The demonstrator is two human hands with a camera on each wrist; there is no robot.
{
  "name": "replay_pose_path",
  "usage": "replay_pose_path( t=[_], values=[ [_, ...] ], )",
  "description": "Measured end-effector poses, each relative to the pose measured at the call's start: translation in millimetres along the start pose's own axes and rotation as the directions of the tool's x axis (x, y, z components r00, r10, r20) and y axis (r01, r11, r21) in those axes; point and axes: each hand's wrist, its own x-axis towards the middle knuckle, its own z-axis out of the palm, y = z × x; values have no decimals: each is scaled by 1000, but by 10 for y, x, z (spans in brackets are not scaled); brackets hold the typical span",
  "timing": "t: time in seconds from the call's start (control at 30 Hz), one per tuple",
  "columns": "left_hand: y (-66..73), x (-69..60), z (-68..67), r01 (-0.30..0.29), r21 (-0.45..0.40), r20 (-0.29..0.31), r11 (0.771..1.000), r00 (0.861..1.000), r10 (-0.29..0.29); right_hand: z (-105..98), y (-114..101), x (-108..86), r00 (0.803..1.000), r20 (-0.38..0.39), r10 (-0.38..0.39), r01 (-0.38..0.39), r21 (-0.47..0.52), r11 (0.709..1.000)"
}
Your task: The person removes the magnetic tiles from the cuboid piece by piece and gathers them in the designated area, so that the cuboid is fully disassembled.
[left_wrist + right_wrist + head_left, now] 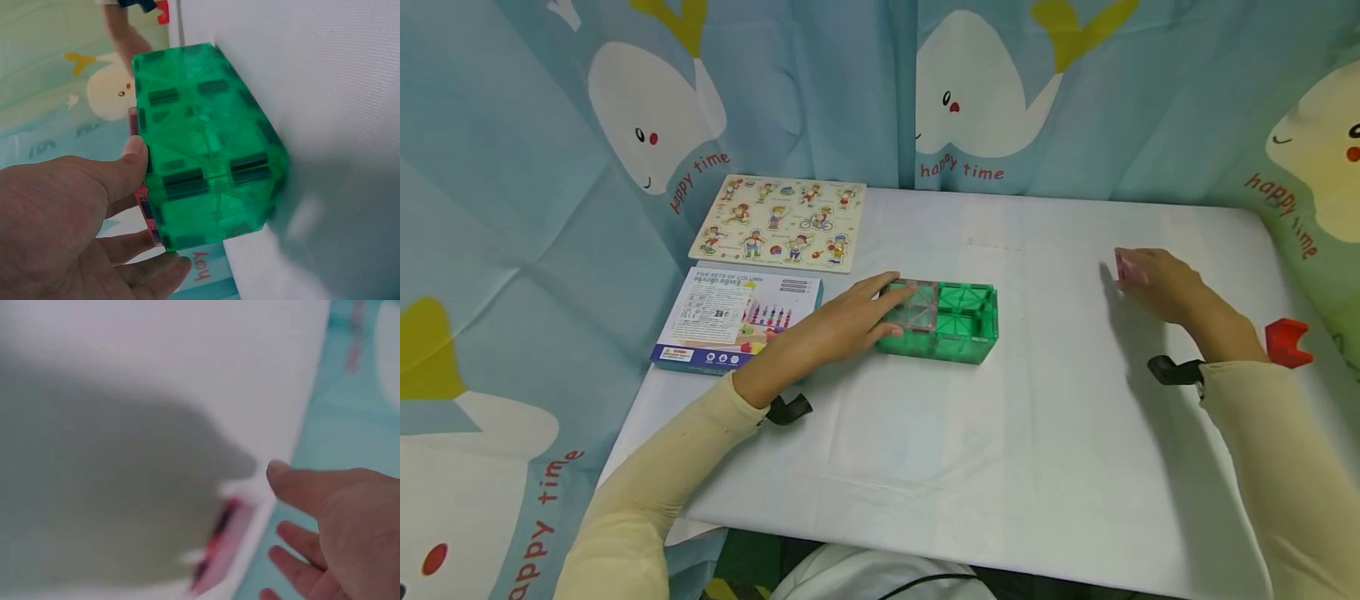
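One green tile box (955, 347) sits mid-table, its long axis running nine to three o'clock. From eight o'clock the left hand (847, 320) rests extended fingers on its nine-o'clock end; at three, the right hand (1165, 285), fingers loosely parted, hovers beside a pink tile (1126, 267).

Box (940, 346): see-thru plastic, glossy. Tile (926, 310) atop box: same mat'l. Cloth (1037, 433) under box: matt, fine-woven. Carton (711, 315) L of box: smooth card. Curtain (842, 92) behind box: creased fabric.
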Motion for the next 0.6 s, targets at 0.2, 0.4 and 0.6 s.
replay_pose_path(
  t=[0.2, 0.4, 0.6],
  values=[
    [4, -8, -5, 9, 2, 4, 1000, 1000, -9, -13, -821, -86, 990, -61, -127, 130, 45, 991],
    [5, -6, -1, 5, -6, 4, 1000, 1000, -5, 99, -1540, -280, 991, 13, -134, 130, 189, 973],
    [7, -11, -1, 2, -2, -1, 1000, 1000, -2, 312, -1914, -420, 981, 87, -171, 148, 225, 963]
  ],
)
